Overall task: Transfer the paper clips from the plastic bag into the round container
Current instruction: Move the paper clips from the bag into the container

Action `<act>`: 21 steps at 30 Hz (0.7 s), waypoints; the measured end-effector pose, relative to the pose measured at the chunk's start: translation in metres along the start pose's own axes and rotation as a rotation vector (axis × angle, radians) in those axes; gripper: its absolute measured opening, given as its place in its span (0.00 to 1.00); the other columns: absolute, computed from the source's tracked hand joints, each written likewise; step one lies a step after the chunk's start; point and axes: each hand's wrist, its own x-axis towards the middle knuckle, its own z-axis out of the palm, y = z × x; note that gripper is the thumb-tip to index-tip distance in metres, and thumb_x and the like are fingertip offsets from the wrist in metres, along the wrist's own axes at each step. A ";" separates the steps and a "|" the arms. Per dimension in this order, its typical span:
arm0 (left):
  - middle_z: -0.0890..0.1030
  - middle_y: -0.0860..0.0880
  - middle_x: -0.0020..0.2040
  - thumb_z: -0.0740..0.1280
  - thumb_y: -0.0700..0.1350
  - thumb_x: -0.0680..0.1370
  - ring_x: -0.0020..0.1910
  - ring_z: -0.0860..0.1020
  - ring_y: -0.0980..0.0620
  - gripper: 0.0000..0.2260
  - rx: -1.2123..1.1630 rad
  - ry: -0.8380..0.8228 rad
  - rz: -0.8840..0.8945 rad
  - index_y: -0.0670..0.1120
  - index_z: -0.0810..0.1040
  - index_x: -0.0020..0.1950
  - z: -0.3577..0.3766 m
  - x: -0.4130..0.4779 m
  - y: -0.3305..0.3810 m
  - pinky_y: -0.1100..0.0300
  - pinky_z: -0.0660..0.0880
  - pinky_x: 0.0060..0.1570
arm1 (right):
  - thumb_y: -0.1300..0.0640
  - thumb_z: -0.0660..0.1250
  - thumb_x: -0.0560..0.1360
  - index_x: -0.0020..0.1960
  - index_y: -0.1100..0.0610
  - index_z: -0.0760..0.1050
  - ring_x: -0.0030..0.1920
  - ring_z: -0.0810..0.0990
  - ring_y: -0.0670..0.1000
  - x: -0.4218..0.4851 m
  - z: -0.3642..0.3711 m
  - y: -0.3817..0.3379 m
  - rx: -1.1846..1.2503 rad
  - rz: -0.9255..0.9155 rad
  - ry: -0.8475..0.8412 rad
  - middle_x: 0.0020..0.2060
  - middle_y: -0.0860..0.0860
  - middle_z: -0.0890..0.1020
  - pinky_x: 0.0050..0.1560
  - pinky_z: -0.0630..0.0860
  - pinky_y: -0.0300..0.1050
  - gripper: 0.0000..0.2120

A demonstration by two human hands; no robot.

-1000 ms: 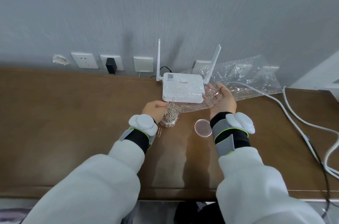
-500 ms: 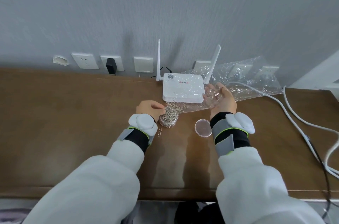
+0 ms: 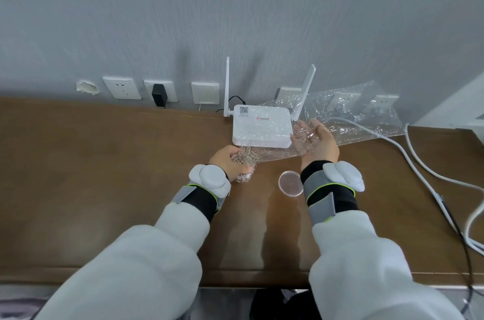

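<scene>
The left hand [image 3: 230, 160] is clutching a bunch of paper clips [image 3: 251, 156] just above the round container [image 3: 245, 177], at 9 o'clock of the lid [image 3: 290, 184] on the desk [image 3: 104, 162]. The right hand [image 3: 318, 141], palm up, fingers spread, is carrying the plastic bag [image 3: 353, 115] trailing toward 2 o'clock.

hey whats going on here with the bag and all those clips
A person is moving paper clips out of a clear plastic bag. Their left hand grips a bunch of paper clips just above the round container, which already looks full. Their right hand, palm up, supports the bag, which stretches back over a white router. A clear round lid lies on the table.
</scene>
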 end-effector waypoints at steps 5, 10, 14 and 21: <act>0.76 0.45 0.64 0.71 0.42 0.72 0.62 0.75 0.46 0.22 -0.029 -0.009 -0.010 0.44 0.72 0.66 -0.003 0.002 0.000 0.51 0.70 0.64 | 0.62 0.58 0.78 0.46 0.59 0.76 0.31 0.84 0.51 0.001 0.000 0.000 -0.011 -0.007 0.003 0.30 0.54 0.85 0.32 0.82 0.44 0.08; 0.77 0.46 0.63 0.69 0.40 0.72 0.59 0.77 0.46 0.21 -0.058 0.000 -0.029 0.45 0.74 0.65 -0.005 0.005 -0.002 0.52 0.72 0.62 | 0.62 0.59 0.78 0.46 0.59 0.77 0.31 0.84 0.51 0.001 0.000 0.000 -0.012 -0.003 0.007 0.30 0.54 0.85 0.32 0.82 0.44 0.07; 0.77 0.47 0.63 0.67 0.39 0.72 0.52 0.78 0.48 0.19 -0.081 0.018 -0.012 0.47 0.74 0.63 -0.005 0.005 -0.002 0.58 0.74 0.51 | 0.62 0.60 0.77 0.46 0.59 0.77 0.31 0.85 0.51 0.000 0.000 0.000 -0.025 -0.011 0.018 0.30 0.54 0.85 0.33 0.82 0.45 0.07; 0.69 0.47 0.69 0.74 0.49 0.69 0.68 0.68 0.46 0.32 0.052 0.012 0.017 0.48 0.66 0.69 0.006 -0.002 0.004 0.51 0.66 0.67 | 0.62 0.61 0.77 0.46 0.59 0.78 0.32 0.85 0.52 -0.001 0.000 0.000 -0.027 -0.016 0.023 0.30 0.54 0.85 0.34 0.82 0.46 0.07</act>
